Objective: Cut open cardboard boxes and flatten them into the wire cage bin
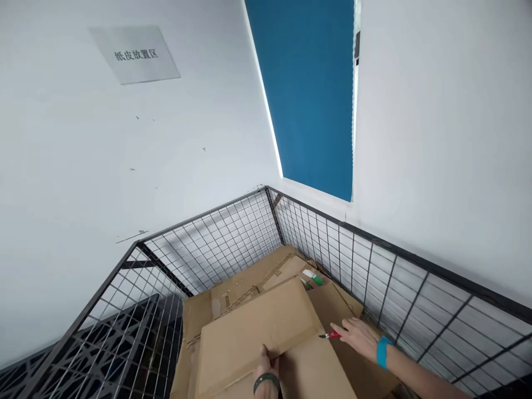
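My left hand [266,367], with a green bracelet at the wrist, presses flat on the top sheet of flattened cardboard [257,327]. My right hand [359,337], with a blue wristband, rests on the cardboard's right side and grips a small red-handled cutter [331,334] whose tip points left toward the sheet's edge. The cardboard lies on a stack of other flattened boxes [245,280] inside a black wire-mesh cage [374,260].
The cage stands in a corner of white walls. A sign [135,54] with printed characters hangs on the left wall. A blue panel [311,94] fills the corner gap. A green and white label [312,276] shows on a box at the back.
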Demonstrator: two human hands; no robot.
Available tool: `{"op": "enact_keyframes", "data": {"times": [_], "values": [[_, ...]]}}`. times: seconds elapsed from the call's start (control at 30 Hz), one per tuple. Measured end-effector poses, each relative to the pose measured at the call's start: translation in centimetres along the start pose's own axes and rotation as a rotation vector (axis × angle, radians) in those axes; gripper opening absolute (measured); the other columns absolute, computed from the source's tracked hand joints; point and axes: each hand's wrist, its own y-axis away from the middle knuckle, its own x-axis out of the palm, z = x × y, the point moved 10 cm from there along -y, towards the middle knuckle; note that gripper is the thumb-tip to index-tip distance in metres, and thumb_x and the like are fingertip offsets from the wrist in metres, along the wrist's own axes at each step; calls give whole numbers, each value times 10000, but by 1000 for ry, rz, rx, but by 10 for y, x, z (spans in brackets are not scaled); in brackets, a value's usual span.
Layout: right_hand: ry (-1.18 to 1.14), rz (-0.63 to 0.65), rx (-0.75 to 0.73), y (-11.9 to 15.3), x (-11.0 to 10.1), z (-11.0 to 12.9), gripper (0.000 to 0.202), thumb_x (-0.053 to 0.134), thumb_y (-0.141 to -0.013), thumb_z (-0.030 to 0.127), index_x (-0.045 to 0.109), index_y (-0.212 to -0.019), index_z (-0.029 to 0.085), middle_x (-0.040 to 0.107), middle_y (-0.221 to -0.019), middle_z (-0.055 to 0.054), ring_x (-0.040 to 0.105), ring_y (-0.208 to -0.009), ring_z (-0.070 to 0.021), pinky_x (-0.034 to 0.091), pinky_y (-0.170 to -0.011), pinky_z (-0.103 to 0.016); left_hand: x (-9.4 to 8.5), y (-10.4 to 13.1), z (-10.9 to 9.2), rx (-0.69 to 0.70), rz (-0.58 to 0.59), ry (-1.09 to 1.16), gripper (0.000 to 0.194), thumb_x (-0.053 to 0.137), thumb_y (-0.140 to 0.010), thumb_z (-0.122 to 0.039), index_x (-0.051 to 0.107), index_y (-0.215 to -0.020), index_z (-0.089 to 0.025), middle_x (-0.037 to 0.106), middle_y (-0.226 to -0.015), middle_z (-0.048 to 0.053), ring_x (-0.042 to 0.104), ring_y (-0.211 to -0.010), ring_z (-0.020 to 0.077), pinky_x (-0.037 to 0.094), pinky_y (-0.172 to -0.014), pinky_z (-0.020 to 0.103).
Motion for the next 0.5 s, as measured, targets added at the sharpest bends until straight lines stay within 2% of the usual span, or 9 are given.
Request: {"op": "enact_keyframes", "data": {"times": [0.1,0.2,0.33,0.5], "values": [[58,-48,-138,-11,-11,2,464,527,-885,82,566,-1330,210,670,-924,-110,640,-821,-243,481,-740,-372,-4,6,14,-152,-15,129,317,547,-969,-372,568,-1208,-165,667,-1066,71,685,-846,176,598,-660,305],[77,-62,-280,-28,-22,0,434,557,-879,94,601,-1283,246,653,-873,-65,615,-798,-218,449,-712,-332,-10,10,14,-207,-33,206,329,526,-978,-379,557,-1224,-163,666,-1071,72,686,-844,176,598,-659,305],[63,-66,-374,-55,-42,-6,328,572,-920,165,607,-1238,237,623,-856,-3,577,-764,-169,443,-708,-309,-17,9,-4,-176,-28,230,338,534,-974,-375,552,-1237,-163,657,-1115,80,682,-872,183,601,-686,324],[41,-67,-319,-92,-81,-12,278,522,-966,185,576,-1239,188,630,-951,-21,607,-862,-182,499,-798,-382,-22,8,-38,-54,-5,163,329,555,-963,-363,562,-1227,-166,638,-1173,87,670,-927,193,596,-742,352]]}}
